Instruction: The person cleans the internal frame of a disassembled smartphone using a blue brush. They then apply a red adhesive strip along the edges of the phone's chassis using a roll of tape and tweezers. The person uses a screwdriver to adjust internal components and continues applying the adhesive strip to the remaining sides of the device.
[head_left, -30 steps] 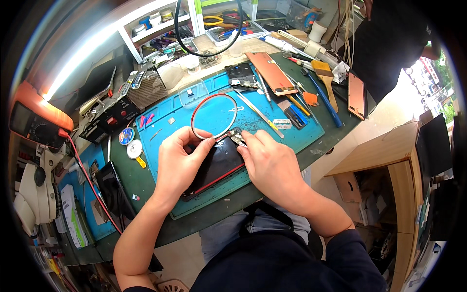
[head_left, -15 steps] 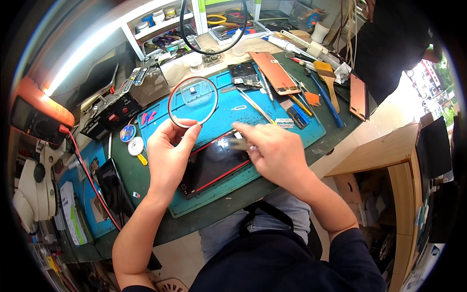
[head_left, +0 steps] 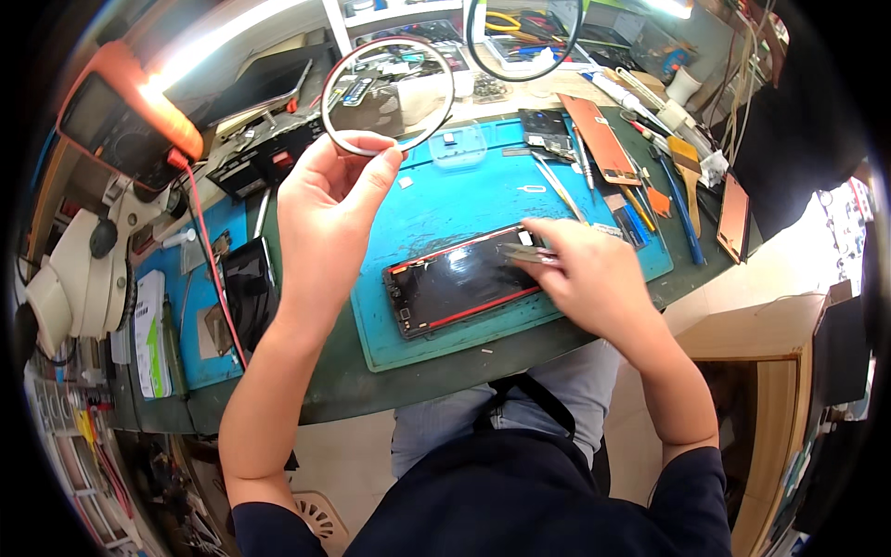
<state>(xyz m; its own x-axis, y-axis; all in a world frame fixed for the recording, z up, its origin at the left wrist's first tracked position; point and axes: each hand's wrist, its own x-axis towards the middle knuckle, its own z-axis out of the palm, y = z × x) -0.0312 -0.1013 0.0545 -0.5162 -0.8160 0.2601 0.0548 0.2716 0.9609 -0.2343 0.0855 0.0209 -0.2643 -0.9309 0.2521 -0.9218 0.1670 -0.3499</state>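
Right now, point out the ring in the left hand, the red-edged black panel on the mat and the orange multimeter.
Ring [head_left: 452, 93]: head view, right side of its rim.
Black panel [head_left: 464, 283]: head view, its glossy face.
Orange multimeter [head_left: 121, 123]: head view, its dark front.

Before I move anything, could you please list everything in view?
Bench: 1, dark green, beneath.
Large mat: 1, blue, centre.
Phone: 1, black and red, on mat.
Ring: 1, red and white, upper centre.
Piece: 1, grey, kind unclear, over phone.
Box: 1, clear, mat's far side.
Panels: 2, copper, right.
Paintbrush: 1, yellow, right.
Slim brush: 1, blue, right.
Multimeter: 1, orange, upper left.
Hoop: 1, black, top.
The rest: too crowded to count.
Left hand: 1, bare, holding ring.
Right hand: 1, bare, holding piece.
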